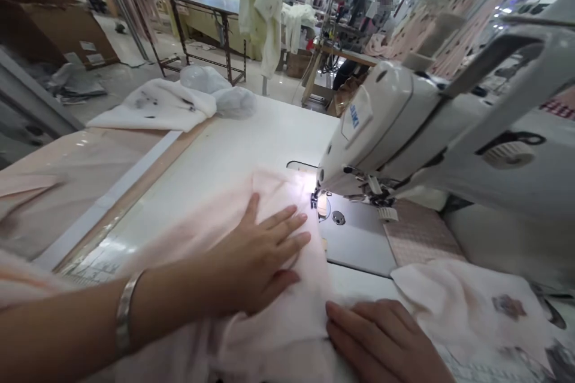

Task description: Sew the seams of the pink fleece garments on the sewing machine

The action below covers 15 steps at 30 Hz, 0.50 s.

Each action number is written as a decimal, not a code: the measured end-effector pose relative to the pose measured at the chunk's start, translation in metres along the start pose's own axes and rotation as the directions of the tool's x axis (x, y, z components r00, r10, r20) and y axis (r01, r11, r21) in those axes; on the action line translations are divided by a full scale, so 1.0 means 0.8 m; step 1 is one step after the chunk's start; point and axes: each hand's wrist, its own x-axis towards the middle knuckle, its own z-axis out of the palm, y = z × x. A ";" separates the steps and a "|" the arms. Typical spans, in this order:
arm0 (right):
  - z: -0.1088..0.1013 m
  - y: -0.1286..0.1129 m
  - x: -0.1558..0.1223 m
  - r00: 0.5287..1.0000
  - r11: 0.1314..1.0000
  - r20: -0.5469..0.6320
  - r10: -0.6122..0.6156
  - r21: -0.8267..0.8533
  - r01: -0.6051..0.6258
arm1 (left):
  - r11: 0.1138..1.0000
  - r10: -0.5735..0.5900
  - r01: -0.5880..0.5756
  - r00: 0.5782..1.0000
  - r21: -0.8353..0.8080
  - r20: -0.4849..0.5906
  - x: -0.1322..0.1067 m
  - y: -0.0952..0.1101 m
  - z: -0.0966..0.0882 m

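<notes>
Pale pink fabric (pixel 309 287) lies across the white sewing table, its right edge running under the presser foot (pixel 314 198) of a white sewing machine (pixel 386 125). My left hand (pixel 260 251) rests flat on this fabric with its fingers spread, just left of the needle area. A silver bracelet (pixel 128 311) circles that wrist. Nearer the front, my right hand (pixel 377 335) has its fingers pressed together at the fabric's right edge, gripping it; the thumb is hidden. The machine's lamp brightens the cloth by the needle.
White printed cloth (pixel 485 305) lies right of my right hand. Another folded white piece (pixel 157 105) and a clear plastic bag (pixel 233 100) sit at the table's far left. Pink panels (pixel 99 155) lie along the left side. A cardboard box (pixel 58 30) stands beyond.
</notes>
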 end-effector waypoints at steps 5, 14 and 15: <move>0.016 0.029 0.039 1.000 0.997 -0.014 0.004 0.076 -0.003 | 0.985 0.167 -0.164 0.984 0.046 -0.056 0.036 -0.072 -0.010; 0.050 0.084 0.076 0.979 0.974 0.014 0.202 0.105 -0.202 | 0.958 0.257 -0.255 0.966 0.132 0.002 0.103 -0.156 -0.024; 0.053 0.089 0.077 0.977 0.974 0.022 0.214 0.072 -0.215 | 0.958 0.245 -0.244 0.969 0.149 0.013 0.112 -0.166 -0.027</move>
